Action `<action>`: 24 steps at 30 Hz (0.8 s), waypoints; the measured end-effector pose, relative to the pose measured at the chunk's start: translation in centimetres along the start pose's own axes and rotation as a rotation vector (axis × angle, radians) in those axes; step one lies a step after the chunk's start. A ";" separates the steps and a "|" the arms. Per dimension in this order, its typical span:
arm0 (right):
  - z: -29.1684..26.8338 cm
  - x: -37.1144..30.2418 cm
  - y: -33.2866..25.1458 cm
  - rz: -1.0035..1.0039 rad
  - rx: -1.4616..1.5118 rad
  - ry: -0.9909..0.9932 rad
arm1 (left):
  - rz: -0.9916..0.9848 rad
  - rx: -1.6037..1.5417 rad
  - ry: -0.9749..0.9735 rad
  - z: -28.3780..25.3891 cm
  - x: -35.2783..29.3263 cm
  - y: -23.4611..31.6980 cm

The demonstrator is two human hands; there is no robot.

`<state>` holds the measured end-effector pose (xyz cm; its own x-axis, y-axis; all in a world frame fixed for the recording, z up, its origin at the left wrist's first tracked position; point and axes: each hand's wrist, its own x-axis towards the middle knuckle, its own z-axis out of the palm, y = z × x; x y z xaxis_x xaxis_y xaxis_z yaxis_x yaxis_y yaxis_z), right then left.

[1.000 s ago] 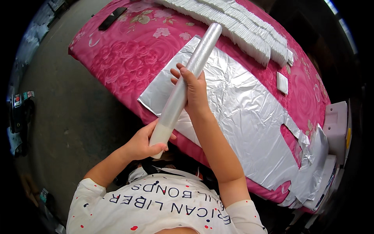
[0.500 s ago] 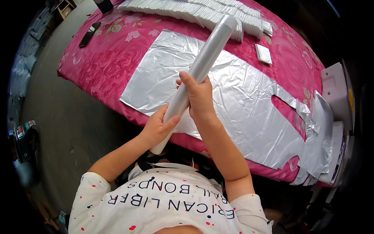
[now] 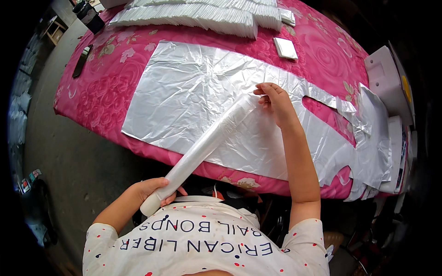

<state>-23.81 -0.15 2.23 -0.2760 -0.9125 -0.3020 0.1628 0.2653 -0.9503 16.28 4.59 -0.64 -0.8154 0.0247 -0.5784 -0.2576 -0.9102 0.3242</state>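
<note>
A long, whitish roll of plastic film (image 3: 195, 154) slants from near my body up over the table. My left hand (image 3: 154, 189) is wrapped round its lower end. Close to its upper end, my right hand (image 3: 275, 102) has thumb and fingers pinched together on what looks like the film's thin edge, blurred against the silver below. Beneath the roll lie flat, wrinkled silvery plastic bags (image 3: 170, 87) with handle cut-outs on their right side. The bags spread over the middle of the table, towards its right end.
A pink flowered cloth covers the table (image 3: 106, 94). Along the back stand rows of folded white packets (image 3: 193, 18), with one loose packet (image 3: 285, 48) nearer. A phone (image 3: 83, 60) and dark cup (image 3: 88, 17) are at left, a white box (image 3: 389, 83) at right.
The roll has come down and nearer to my body, its upper end now lower over the bags. My left hand slid to its bottom end; my right hand left its middle and moved right.
</note>
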 end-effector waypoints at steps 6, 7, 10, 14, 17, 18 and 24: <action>1.3 -1.0 -0.4 0.031 -0.316 -0.243 | -0.041 -0.091 -0.029 -0.4 -0.3 -0.2; 1.5 -1.0 -0.4 0.021 -0.350 -0.272 | -0.043 -0.095 -0.033 -0.5 -0.4 -0.1; 1.1 -0.5 0.3 0.017 -0.312 -0.337 | -0.067 -0.151 -0.046 -0.3 -0.4 0.2; 0.2 0.1 0.3 -0.022 -0.244 -0.167 | -0.031 -0.056 -0.146 -1.0 -0.3 -0.1; -4.5 1.3 -0.4 -0.071 -0.237 -0.010 | -0.098 -0.039 -0.147 -2.1 -1.5 -0.2; -6.4 1.7 -0.5 -0.075 -0.270 0.036 | -0.124 -0.033 -0.134 -2.6 -2.2 -0.4; -17.9 1.2 -1.2 -0.125 -0.402 0.301 | -0.325 0.301 -0.136 -7.5 -7.0 -1.0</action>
<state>-41.26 4.00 1.66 -0.5402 -0.8305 -0.1361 -0.2496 0.3125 -0.9165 26.12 2.22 -2.51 -0.7230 0.3614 -0.5887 -0.6337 -0.6863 0.3570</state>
